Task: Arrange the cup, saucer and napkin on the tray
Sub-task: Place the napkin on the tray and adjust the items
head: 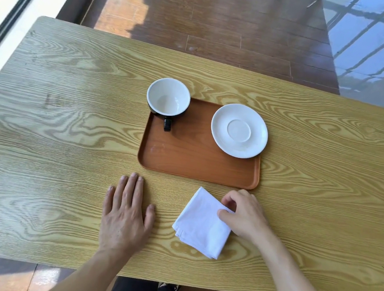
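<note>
A wooden table (pixel 71 107) with strong grain is seen from above, and an orange-brown tray (pixel 196 160) is set near its middle. The cup (pixel 168 97), black outside and white inside, is stood upright at the tray's far left corner, overhanging the rim there, with its black handle turned toward the person. The white saucer (pixel 239 130) is laid at the far right of the tray, its edge reaching over the right rim. The 2 pieces are kept well apart, and the near half of the tray is left bare.

The white folded napkin (pixel 202 223) is lying on the table, off the tray, just beside its near right corner. The right hand (pixel 245 216) is curled at the napkin's right edge, where the cloth is pinched between thumb and fingers. The left hand (pixel 127 212) is laid flat on the table, palm down and fingers spread, nothing being held, just beside the tray's near left corner and left of the napkin.

Brown floorboards (pixel 224 17) are seen beyond the table.
</note>
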